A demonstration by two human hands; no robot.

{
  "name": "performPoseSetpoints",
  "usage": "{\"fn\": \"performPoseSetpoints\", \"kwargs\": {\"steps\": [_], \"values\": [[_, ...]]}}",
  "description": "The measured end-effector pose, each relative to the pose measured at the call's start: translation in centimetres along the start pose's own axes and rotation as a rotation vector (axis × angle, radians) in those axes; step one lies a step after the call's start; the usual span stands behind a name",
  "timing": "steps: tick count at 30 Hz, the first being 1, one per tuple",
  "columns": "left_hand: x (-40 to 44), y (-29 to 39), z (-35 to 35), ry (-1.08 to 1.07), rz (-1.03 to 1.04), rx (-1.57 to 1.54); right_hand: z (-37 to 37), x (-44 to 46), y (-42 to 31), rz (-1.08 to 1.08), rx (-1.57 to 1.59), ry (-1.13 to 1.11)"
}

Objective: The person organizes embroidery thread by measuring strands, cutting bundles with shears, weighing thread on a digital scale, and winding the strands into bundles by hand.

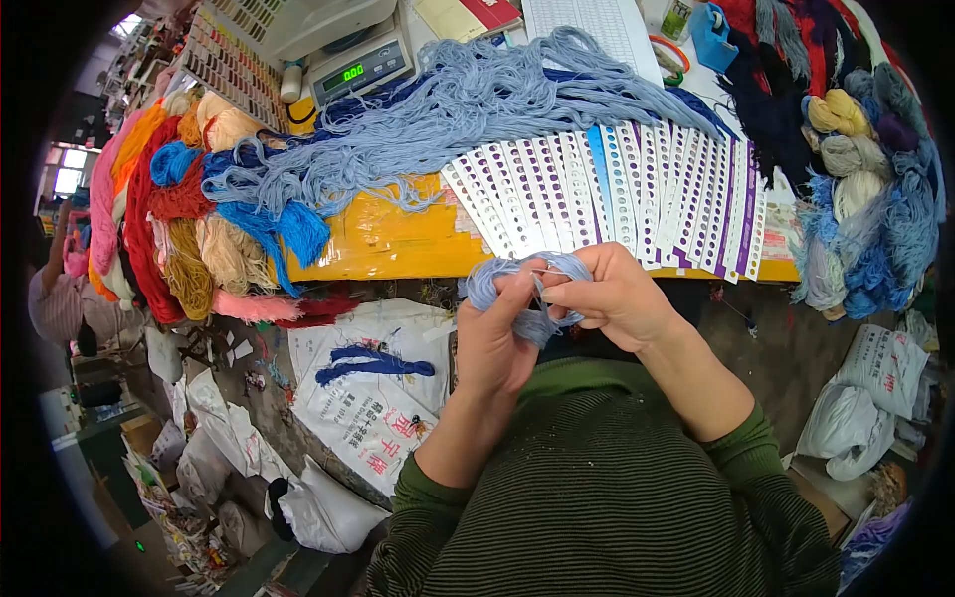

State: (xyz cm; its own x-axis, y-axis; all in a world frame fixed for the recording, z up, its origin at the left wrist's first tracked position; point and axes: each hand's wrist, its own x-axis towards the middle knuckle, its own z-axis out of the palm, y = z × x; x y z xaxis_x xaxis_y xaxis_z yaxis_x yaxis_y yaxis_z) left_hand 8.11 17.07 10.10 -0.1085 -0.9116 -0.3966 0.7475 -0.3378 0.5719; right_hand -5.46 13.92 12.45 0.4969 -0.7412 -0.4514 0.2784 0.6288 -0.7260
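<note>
Just in front of the table edge, both my hands hold a light blue skein of yarn (pixel 537 323) bunched into a loop. My left hand (pixel 494 343) is closed around its left side, thumb on top. Fingers of my right hand (pixel 617 298) pinch strands at the skein's upper right; the exact strands are partly hidden. On the table beyond lies a long heap of the same light blue yarn (pixel 468 109). Between it and my hands, white color cards (pixel 567 194) with rows of dots fan out, touching the heap's lower edge.
A digital scale (pixel 360 72) reading 0.00 stands at the back left. Colored skeins (pixel 184 199) hang over the table's left end, others (pixel 856 189) over the right. Below, a dark blue yarn bundle (pixel 373 365) lies on a white sack (pixel 363 423). White bags (pixel 851 428) sit at right.
</note>
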Motion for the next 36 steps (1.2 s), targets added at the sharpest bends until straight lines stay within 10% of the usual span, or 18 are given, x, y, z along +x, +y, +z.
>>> {"fn": "performPoseSetpoints", "kwargs": {"steps": [16,25,36], "values": [[0.1,-0.4,0.2,0.005,0.01,-0.01,0.2,0.6,1.0,-0.144,-0.189,0.027],[0.0,0.1,0.6,-0.154,-0.02,-0.098,-1.1,-0.4,-0.2,0.005,0.278,-0.037],[-0.1,-0.1,1.4,-0.212,-0.007,0.179,0.2,-0.3,0.1,-0.014,-0.065,0.054]]}}
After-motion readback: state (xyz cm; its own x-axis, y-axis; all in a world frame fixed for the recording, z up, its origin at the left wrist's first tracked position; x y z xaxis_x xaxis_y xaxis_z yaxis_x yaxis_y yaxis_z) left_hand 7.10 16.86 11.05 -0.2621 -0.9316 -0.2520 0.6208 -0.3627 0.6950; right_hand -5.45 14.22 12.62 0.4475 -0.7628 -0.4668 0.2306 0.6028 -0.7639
